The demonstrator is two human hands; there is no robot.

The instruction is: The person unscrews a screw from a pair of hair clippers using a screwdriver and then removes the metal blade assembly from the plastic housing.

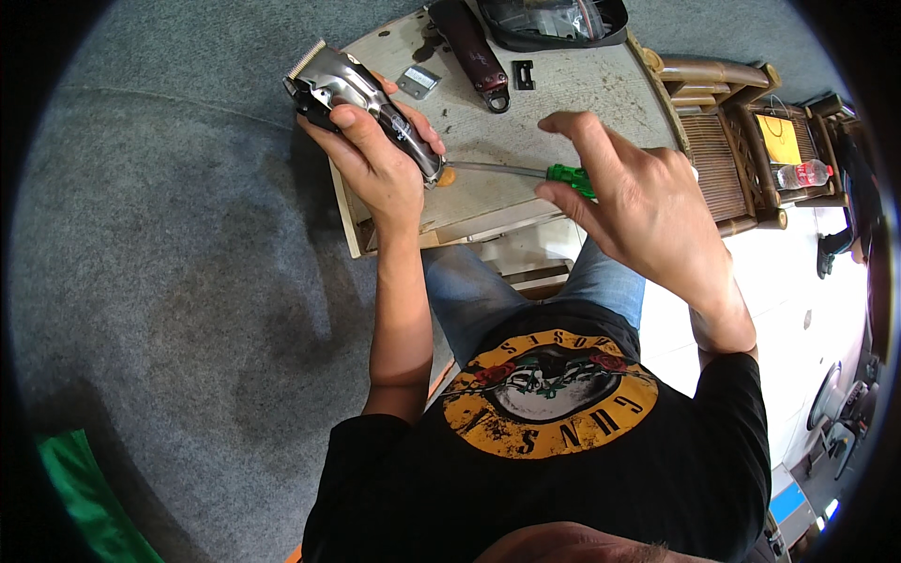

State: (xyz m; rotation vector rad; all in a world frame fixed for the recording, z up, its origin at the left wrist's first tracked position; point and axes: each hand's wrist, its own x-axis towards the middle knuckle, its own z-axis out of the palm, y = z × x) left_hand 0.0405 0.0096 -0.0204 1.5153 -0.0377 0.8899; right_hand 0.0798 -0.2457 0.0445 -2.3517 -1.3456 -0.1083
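My left hand [380,169] is wrapped round a silver and dark hair clipper [361,94], its toothed blade end pointing up and left over the table's far left corner. A screwdriver [571,178] with a green handle lies in my right hand [648,202]. Its long metal shaft runs left, and the tip reaches the clipper's lower end; I cannot make out whether it sits in a screw. My right index finger is lifted away from the handle, the thumb is beside it, and the other fingers are mostly hidden behind the hand.
On the worn whitish table [563,127] lie a dark red clipper housing [469,56], a metal blade plate [419,81], a small black part [524,75] and a black case [554,23]. A bamboo chair [718,155] stands right, with a plastic bottle [804,174] nearby.
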